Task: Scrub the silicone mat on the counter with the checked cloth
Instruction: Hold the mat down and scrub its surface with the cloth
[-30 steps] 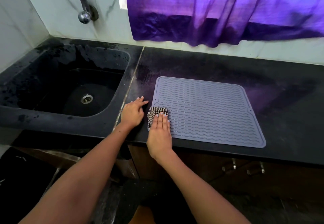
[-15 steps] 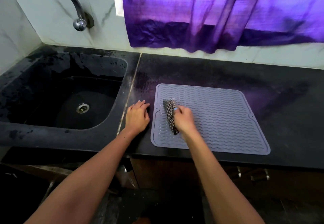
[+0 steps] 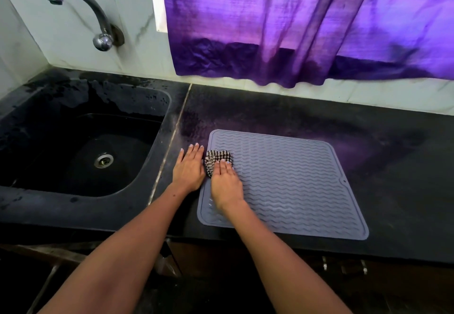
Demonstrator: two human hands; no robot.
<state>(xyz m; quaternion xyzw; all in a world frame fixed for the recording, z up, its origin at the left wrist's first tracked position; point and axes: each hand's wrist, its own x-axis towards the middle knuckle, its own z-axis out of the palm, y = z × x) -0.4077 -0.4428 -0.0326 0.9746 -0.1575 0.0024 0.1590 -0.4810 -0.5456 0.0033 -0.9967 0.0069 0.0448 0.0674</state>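
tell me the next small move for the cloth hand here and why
Probably sweep the right hand and the cloth rightward across the mat. The cloth sits at the mat's far-left edge, so most of the ridges lie to its right, and the left hand rests flat on the counter beside that edge.

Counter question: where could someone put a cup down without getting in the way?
The counter lies bare right of the mat, and in the strip between the mat's far edge and the wall. It is crowded at the mat's left edge: the right hand presses the cloth there, the left hand flat beside it, near the sink.
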